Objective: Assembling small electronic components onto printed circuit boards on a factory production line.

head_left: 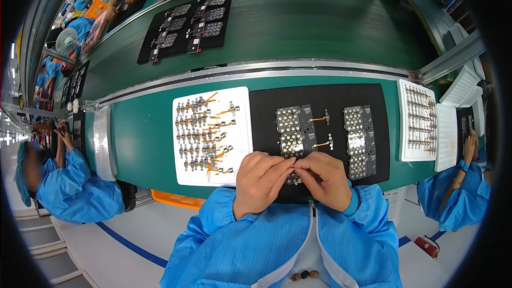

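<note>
At bottom centre I see my left hand [260,181] and right hand [326,180] meeting, fingertips pinched together on a small keypad part [293,179] at the black mat's [264,122] near edge. Left of the mat, a white tray [241,128] holds flex pieces. Further up, centre, the green belt [320,26] carries another mat.

Two hands, left [260,181] and right [324,177], meet at one black mat [320,96] bearing four dotted grey panels [288,120] and two orange-tailed connectors [320,119], beside one white tray [240,101] and two co-workers [74,192].
</note>
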Motion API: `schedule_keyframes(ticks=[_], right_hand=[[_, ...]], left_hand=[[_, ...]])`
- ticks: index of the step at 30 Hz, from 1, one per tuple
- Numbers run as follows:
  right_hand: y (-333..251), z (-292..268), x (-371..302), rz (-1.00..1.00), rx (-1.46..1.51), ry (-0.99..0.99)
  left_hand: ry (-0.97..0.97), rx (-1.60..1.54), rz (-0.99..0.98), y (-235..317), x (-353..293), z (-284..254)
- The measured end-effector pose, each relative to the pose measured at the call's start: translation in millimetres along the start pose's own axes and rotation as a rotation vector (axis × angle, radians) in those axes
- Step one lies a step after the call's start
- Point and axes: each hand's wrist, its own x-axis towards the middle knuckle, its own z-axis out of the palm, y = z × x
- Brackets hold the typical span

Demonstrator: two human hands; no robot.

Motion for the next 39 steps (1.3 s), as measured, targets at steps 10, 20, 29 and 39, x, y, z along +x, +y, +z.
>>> schedule_keyframes(ticks=[10,20,29,39], right_hand=[[1.6,-0.3,0.9,-0.077,-0.086,-0.028],[8.4,-2.4,-8.9,-0.227,-0.299,-0.067],[8.6,-8.2,-15.0,-0.389,-0.561,-0.138],[10.5,-7.4,-15.0,-0.286,-0.46,-0.067]], left_hand=[[-0.077,-0.039,-0.012,-3.1,-6.5,-7.1],[-0.292,-0.306,-0.401,-0.5,-6.4,-15.9],[-0.469,-0.291,-0.35,2.8,-2.1,-9.8],[-0.346,-0.256,-0.206,3.8,3.0,-7.4]])
